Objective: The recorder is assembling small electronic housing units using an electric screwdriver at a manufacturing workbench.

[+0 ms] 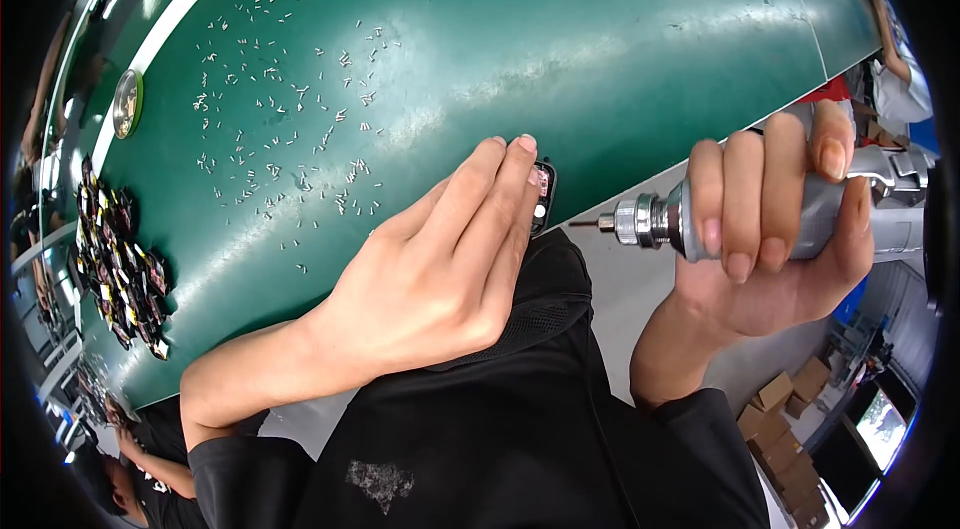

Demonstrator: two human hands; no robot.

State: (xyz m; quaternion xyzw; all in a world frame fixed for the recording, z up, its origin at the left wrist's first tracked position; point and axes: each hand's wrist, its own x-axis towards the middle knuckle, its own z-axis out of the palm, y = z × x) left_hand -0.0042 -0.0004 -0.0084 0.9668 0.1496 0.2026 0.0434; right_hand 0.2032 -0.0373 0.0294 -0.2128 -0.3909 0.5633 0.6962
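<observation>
My left hand (425,264) reaches across to the near edge of the green table, its fingers held together over a small black device (544,197). Only the device's right end shows, with a small round white part and a pinkish part inside a dark rim; my fingers hide the rest. To the right, my right hand (770,219) is wrapped round a grey and silver power screwdriver (655,221). Its thin bit points left toward the device and stays apart from it, beyond the table edge.
Many tiny screws (300,94) lie scattered over the green table (480,19). A pile of black parts (122,264) sits at the left, and a round dish (127,104) stands beyond it. Another person (150,469) is at lower left; cardboard boxes (785,429) are at lower right.
</observation>
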